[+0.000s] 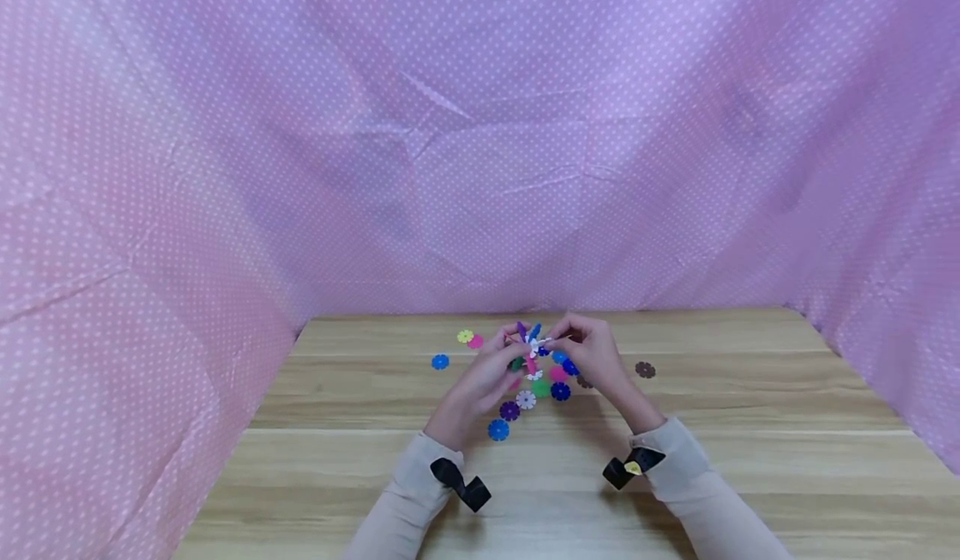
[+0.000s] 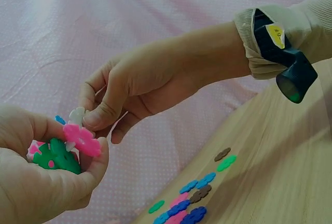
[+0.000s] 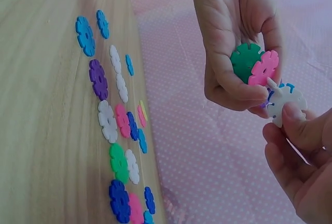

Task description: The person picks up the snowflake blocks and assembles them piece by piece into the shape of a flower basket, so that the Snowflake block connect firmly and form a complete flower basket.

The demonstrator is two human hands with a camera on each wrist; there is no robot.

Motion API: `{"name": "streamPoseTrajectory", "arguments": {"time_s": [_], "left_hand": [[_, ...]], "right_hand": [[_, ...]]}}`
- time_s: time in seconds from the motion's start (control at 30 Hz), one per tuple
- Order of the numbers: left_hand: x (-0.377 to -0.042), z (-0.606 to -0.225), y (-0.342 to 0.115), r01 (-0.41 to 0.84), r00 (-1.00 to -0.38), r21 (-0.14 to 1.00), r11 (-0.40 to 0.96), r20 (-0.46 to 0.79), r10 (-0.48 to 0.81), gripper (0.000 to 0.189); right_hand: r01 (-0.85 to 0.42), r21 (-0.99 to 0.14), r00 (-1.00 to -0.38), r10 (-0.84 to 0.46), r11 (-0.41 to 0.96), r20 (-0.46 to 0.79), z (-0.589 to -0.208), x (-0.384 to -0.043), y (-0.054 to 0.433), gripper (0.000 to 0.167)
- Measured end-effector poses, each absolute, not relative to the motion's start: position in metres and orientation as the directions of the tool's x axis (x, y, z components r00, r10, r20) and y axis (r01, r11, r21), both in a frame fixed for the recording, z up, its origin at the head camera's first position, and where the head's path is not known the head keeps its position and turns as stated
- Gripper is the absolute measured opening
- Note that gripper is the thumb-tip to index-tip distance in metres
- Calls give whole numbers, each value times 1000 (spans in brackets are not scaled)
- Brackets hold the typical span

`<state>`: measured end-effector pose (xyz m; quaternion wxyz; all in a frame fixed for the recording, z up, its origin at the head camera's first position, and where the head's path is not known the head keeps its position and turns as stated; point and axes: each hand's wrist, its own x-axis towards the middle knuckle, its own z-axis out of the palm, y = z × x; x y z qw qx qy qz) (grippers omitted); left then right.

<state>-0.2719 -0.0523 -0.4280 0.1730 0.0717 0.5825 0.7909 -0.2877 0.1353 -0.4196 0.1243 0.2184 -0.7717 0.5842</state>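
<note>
My left hand [image 1: 483, 377] grips a cluster of joined plastic snowflake discs. In the left wrist view a pink disc [image 2: 83, 140] and a green disc [image 2: 57, 156] show between its thumb and fingers. A white disc [image 3: 285, 103] is pinched between thumb and fingertips of my right hand [image 1: 596, 356], right at the cluster's edge. Purple [image 1: 521, 329] and blue [image 1: 536, 332] discs stick up from the cluster in the head view. Both hands are raised above the table, close together. Part of the cluster is hidden by the left fingers.
Loose discs lie on the wooden table [image 1: 337, 460] below the hands, among them a purple disc [image 1: 510, 411], a light blue disc [image 1: 498, 430] and a dark blue disc [image 1: 560, 391]. A brown disc [image 1: 645, 370] lies to the right. Pink dotted cloth [image 1: 480, 168] surrounds the table's back and sides.
</note>
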Motion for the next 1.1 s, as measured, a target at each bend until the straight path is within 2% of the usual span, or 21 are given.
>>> {"name": "streamPoseTrajectory", "arguments": {"time_s": [0.2,0.37,0.63,0.87,1.1], "left_hand": [[-269,-430,-50,-149,-936,973,-179,-80,342,42],[-270,-431,-51,-151,-932,972,-179,-80,352,45],[-269,-427,-48,-190,-912,951,-246,-78,403,53],[-271,-429,-49,-253,-895,943,-217,-143,422,53],[-270,-431,-49,-259,-893,946,-193,-159,420,51]], "right_hand": [[-529,-802,-849,-175,278,499,-425,-283,130,16],[-579,-762,-815,-174,291,553,-427,-280,126,16],[-492,-822,-870,-201,287,451,-418,-288,141,9],[-474,-823,-874,-275,312,400,-414,-291,150,7],[-476,-827,-870,-297,300,393,-417,-292,148,10]]}}
